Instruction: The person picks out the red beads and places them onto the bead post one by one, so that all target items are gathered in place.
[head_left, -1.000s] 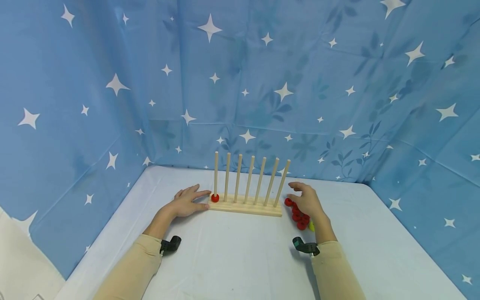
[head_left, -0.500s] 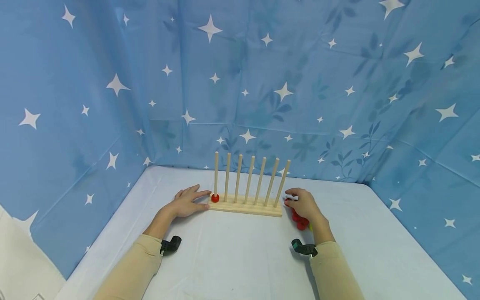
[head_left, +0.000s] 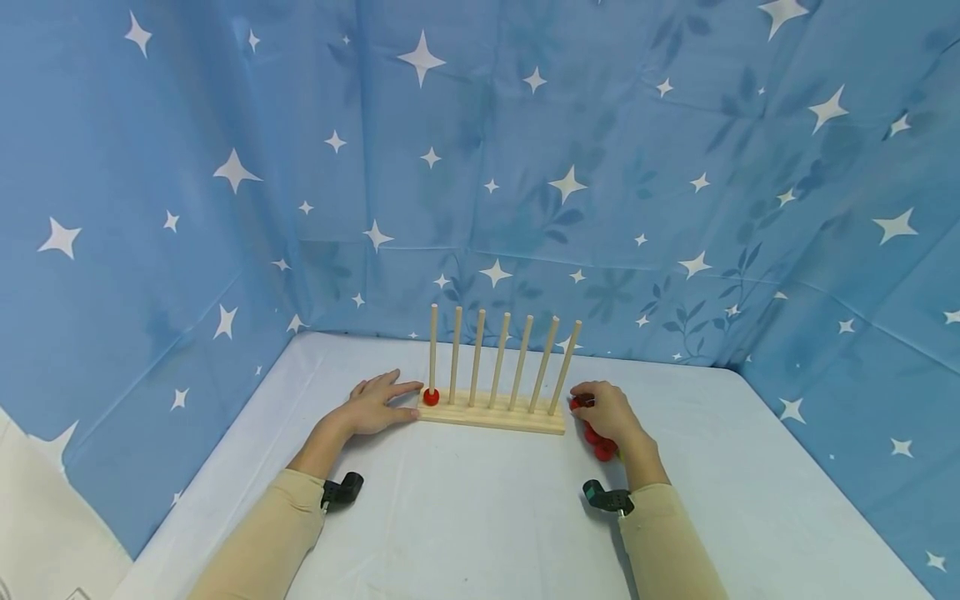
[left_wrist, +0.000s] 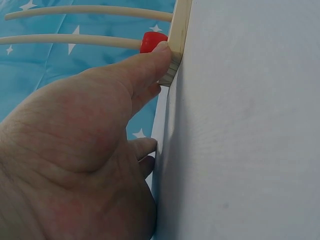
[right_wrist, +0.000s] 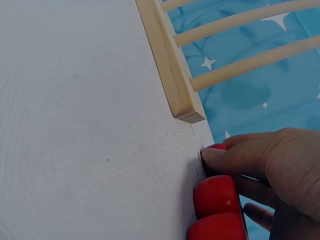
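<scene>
A wooden peg rack (head_left: pixel 495 418) with several upright pegs stands on the white table. On its leftmost peg sits one red bead (head_left: pixel 431 397), low against the base. My left hand (head_left: pixel 375 404) holds the rack's left end, thumb (left_wrist: pixel 159 55) on the front and index finger round behind. Beyond the right end, my right hand (head_left: pixel 609 412) pinches a red bead (right_wrist: pixel 218 146) between thumb and index finger, close over the table. More red beads (right_wrist: pixel 216 196) lie under and beside this hand, partly hidden by it in the head view.
A sliver of a yellow bead (head_left: pixel 620 455) shows by the right wrist. The white tabletop (head_left: pixel 465 517) spreads in front of the rack. Behind it hangs a blue curtain (head_left: pixel 510 167) with white stars. A small black camera (head_left: pixel 606 497) is strapped to each wrist.
My right hand has come down and slightly left onto the nearest red bead, its thumb and index finger closing on it. The left hand and the rack stay in place.
</scene>
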